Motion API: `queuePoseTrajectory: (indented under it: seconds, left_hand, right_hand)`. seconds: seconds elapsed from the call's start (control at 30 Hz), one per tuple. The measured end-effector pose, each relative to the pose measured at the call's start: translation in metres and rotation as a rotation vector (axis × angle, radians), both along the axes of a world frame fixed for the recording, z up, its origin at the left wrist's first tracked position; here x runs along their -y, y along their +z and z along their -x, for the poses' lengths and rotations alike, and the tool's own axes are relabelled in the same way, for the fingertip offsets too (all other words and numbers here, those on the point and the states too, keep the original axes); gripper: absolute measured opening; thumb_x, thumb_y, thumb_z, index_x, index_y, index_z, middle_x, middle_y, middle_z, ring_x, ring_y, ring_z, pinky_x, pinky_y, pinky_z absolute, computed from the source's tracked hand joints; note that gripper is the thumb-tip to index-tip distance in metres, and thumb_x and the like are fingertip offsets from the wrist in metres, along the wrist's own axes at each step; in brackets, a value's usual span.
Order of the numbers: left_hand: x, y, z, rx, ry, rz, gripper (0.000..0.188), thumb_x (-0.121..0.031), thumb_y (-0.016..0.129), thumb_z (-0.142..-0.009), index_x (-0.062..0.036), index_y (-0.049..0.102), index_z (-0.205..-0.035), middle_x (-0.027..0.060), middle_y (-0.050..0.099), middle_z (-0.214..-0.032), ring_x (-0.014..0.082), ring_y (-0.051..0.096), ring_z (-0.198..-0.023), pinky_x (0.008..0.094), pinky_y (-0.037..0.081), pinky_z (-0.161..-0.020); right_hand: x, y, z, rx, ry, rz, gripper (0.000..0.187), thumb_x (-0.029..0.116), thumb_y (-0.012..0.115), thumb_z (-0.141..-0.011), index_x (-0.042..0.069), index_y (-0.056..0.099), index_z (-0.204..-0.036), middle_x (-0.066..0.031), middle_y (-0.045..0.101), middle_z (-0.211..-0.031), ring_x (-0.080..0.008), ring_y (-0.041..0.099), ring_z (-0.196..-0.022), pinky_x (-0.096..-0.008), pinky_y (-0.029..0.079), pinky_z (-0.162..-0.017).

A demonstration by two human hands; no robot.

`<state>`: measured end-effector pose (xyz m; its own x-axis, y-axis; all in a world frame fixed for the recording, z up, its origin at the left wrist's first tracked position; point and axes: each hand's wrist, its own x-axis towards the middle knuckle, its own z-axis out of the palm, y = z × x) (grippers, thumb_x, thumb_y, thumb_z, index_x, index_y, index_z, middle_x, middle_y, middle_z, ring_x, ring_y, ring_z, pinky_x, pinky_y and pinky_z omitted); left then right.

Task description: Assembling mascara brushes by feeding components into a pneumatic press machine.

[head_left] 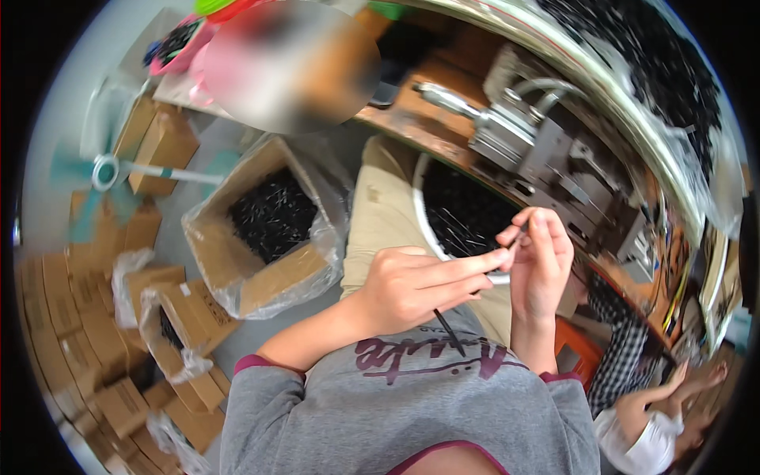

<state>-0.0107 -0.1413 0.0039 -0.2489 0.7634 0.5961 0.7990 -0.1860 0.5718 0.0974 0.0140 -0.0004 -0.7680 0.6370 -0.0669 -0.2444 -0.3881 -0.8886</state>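
Wd bench (437,133): jig (507,134) | flr (169,229): ctn (207,241), prob. rods (273,214) | L hand (404,289): blk rod (449,331)

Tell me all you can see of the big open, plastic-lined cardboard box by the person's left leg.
The open brown cardboard box appears to stand on the grey floor, set at an angle. Crumpled clear plastic lining spills over its rim. Inside lies a loose heap of thin black pieces, their material unclear. Neither the left hand nor the right hand touches it.

grey T-shirt (340,423) | maroon cuffs (257,362) | maroon script print (384,360) | beige trousers (380,210)
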Motion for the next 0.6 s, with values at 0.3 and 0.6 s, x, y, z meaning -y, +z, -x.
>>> queuePoseTrajectory:
  seconds: [0.3,0.6]
  left_hand:
    - [-0.031,-0.012,0.001,-0.067,-0.142,0.089,0.026,-0.016,0.08,-0.066,-0.0115,0.076,-0.091,0.0033,0.07,-0.115,0.0058,0.052,-0.05,0.0214,0.034,-0.044]
    - [-0.052,-0.021,0.003,-0.041,-0.239,0.117,0.027,-0.018,0.081,-0.066,-0.0104,0.076,-0.091,0.0048,0.071,-0.113,0.0057,0.054,-0.051,0.0208,0.035,-0.044]
  right_hand:
    - [-0.02,-0.018,-0.02,0.014,-0.076,0.054,0.023,0.017,0.052,-0.1,-0.004,0.06,-0.096,-0.0183,0.068,-0.079,-0.0141,0.062,-0.054,-0.0238,0.05,-0.053]
    - [-0.03,-0.024,-0.03,0.052,-0.136,0.024,0.023,0.017,0.051,-0.1,-0.004,0.061,-0.097,-0.0172,0.067,-0.079,-0.0137,0.063,-0.055,-0.0243,0.051,-0.054]
